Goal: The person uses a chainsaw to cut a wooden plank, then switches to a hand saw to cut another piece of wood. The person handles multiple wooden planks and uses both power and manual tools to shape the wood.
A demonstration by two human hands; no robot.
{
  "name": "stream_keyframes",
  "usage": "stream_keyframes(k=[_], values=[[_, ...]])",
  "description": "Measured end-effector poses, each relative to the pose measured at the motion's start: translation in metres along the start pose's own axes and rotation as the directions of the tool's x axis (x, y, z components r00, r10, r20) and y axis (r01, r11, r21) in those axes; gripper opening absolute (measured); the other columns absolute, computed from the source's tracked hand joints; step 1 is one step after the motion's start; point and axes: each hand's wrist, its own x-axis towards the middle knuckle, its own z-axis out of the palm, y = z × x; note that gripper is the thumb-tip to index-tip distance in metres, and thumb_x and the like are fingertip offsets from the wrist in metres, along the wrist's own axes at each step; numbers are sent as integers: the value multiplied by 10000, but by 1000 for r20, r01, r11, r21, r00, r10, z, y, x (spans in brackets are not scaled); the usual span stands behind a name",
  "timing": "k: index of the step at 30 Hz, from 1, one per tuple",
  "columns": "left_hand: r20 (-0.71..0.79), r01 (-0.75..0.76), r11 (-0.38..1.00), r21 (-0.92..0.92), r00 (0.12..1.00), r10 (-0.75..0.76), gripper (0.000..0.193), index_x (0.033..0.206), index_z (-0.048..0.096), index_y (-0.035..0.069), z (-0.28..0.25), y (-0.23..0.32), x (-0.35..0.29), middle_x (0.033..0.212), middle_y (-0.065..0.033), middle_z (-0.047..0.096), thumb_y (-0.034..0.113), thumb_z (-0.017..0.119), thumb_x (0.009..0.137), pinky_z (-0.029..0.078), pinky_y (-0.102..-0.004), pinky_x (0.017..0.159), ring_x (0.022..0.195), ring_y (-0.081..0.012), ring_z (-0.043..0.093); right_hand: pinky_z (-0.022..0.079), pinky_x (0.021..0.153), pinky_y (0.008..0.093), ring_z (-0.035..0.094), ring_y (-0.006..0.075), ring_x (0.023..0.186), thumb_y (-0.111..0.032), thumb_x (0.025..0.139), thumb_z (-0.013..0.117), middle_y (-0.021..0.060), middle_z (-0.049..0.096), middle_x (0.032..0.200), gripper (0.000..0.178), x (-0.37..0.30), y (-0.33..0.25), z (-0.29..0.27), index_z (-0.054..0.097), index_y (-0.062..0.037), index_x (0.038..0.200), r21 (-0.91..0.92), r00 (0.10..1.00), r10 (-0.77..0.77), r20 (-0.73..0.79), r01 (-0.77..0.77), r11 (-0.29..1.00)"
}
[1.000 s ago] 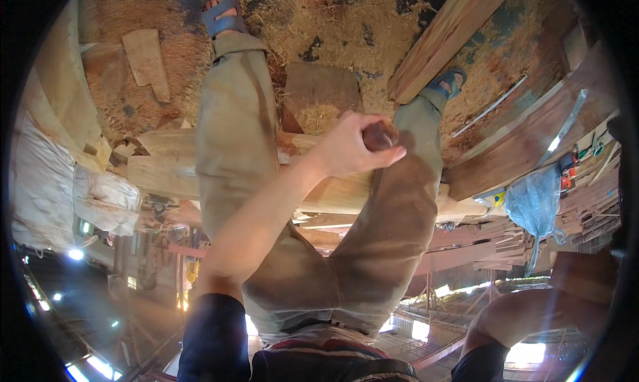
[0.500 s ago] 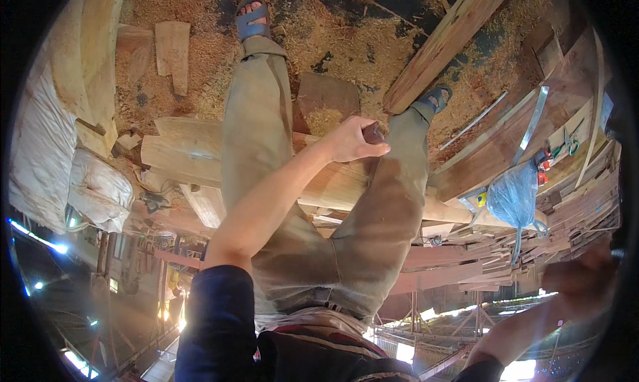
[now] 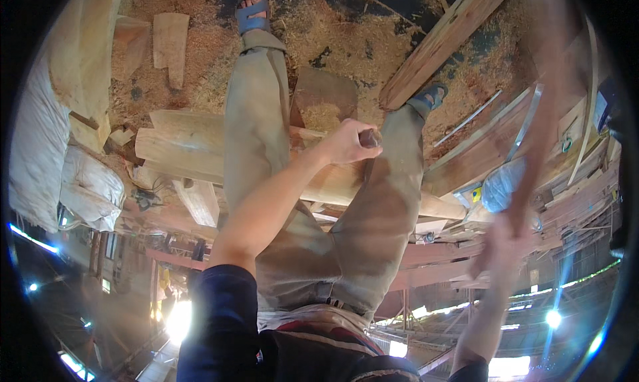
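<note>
My left hand point(image 3: 346, 142) is closed in a fist between my knees. Out of its top pokes the blunt brown end of a wooden handle point(image 3: 370, 138); whatever lies below the fist is hidden. Raised on the right, my right hand point(image 3: 506, 245) is smeared by motion, its fingers wrapped round a long brown wooden stick point(image 3: 540, 116). The stick stretches upward past the top right of the picture and is too blurred to show its exact form. A pale timber point(image 3: 180, 146) runs crosswise under my legs.
A thick squared beam point(image 3: 446, 46) reaches my right foot. Wood shavings point(image 3: 200, 82) cover the floor. More boards point(image 3: 90, 62) and white sacks point(image 3: 40, 149) stand at left. At right are a blue plastic bag point(image 3: 496, 189), a metal strip point(image 3: 526, 126) and stacked planks.
My right hand has swung in from the far right edge, and the stick now shows at full stretch, pointing up. My left hand keeps its grip, with the handle's end turned slightly more toward view.
</note>
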Motion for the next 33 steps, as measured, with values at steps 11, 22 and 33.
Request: stream_keyframes(k=[11,22,33], values=[[-92,-12,996,94,996,20,352,1003,705,-16,7,-11,9,752,-78,679,274,810,833,498,-319,666,686,-149,612,537,723,363,651,186,808,-316,891,763,115,651,843,440,-30,84,107,582,-10,1151,-413,881,240,409,-56,909],[-353,88,992,-86,929,-113,127,799,661,49,-5,30,1,675,-21,656,84,761,870,513,-312,615,633,-121,614,466,504,283,574,111,574,-179,911,739,46,622,774,326,-67,140,96,554,-13,1122,324,935,342,90,-352,878],[-655,26,977,-213,738,-162,268,638,638,46,-25,58,62,546,11,585,137,678,887,460,-289,563,605,-166,635,439,438,290,559,116,506,-327,890,795,39,581,683,425,-73,198,141,568,-21,1080,183,768,615,177,-640,747]])
